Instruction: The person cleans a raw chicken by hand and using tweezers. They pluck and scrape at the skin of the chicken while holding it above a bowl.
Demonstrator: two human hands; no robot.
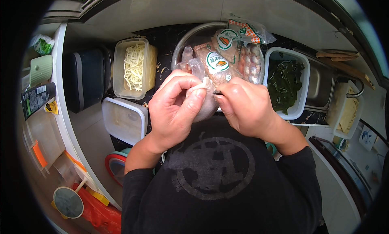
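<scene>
My left hand is closed, pinching the whitish, gathered neck of a clear plastic bag between thumb and fingers. Close beside it, my right hand is closed on a small dark piece; its kind is too small to make out, and its tip meets the bag's neck. The bag hangs in front of my chest, its contents mostly hidden behind my fingers. Just beyond my hands, a round steel basin holds several clear packages of reddish-brown food with green-and-white labels.
Left of the basin are a tub of pale strips and a white-rimmed plastic container. A white tub of dark green leaves stands right, beside a steel sink. A shelf unit lines the left side.
</scene>
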